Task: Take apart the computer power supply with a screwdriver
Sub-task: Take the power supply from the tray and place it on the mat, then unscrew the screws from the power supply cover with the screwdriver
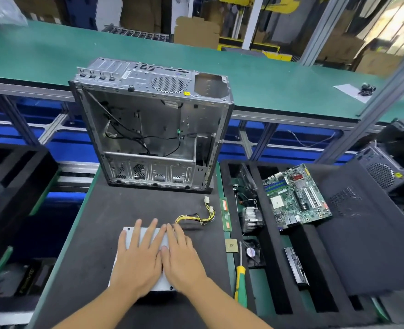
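Power supply: one silver metal box (129, 236), lying flat on the black worktop (96, 233) near its front edge, in front of the computer case; no writing on it can be read.
Hands: two. The left hand (136, 260) and right hand (184, 260) lie side by side on the box's top, fingers straight and slightly spread, pressing flat and gripping nothing.
Cable bundle: one (196, 218), yellow and black wires with white connectors, trailing on the mat from the box's far right corner.
Screwdriver: one (240, 281), green-and-yellow handle, lying untouched at the worktop's right edge, shaft pointing away.
Loose parts: one green memory stick (225, 214) and one square processor chip (231, 245), in line beyond the screwdriver.
Computer case: one (153, 129), silver, open side up, with a few black wires inside; its yellow sticker is too small to read.
Foam tray: one (277, 269), black and slotted, to the right. It holds one motherboard (296, 198), one heatsink (252, 217) and one small fan (252, 252).
Side panel: one (362, 233), dark and perforated, lying over the tray's right part.
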Tool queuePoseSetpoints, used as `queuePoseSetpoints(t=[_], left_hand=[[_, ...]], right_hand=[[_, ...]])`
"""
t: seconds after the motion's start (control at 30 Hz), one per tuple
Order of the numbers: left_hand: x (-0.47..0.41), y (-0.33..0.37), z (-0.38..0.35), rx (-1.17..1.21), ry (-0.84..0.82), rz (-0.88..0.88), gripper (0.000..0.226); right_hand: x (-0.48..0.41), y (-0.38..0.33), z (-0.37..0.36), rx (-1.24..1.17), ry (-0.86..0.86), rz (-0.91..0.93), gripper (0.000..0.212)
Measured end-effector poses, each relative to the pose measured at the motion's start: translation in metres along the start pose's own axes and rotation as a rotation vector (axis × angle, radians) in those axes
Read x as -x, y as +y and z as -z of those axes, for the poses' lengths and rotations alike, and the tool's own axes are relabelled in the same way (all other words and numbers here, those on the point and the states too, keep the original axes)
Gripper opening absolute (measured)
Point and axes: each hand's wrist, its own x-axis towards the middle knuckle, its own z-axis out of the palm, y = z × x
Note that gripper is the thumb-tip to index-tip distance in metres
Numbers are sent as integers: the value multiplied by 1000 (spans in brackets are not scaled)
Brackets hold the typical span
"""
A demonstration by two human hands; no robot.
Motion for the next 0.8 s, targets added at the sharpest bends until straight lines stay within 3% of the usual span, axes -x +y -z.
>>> queuePoseSetpoints(t=[0.27, 0.47, 0.57, 0.7, 0.8], left_hand=[[-6, -4, -8, -26, 85, -53, 62], [-8, 9, -5, 37, 105, -5, 65], [-20, 50, 9, 99, 182, -158, 60], [-27, 85, 5, -14, 142, -476, 47], [-26, 85, -5, -39, 84, -422, 45]], right_hand=[[7, 23, 9, -27, -46, -65, 66], [48, 80, 32, 206, 36, -501, 77], [60, 89, 42, 319, 61, -604, 72], [73, 97, 53, 387, -151, -836, 91], [78, 101, 49, 325, -294, -877, 98]])
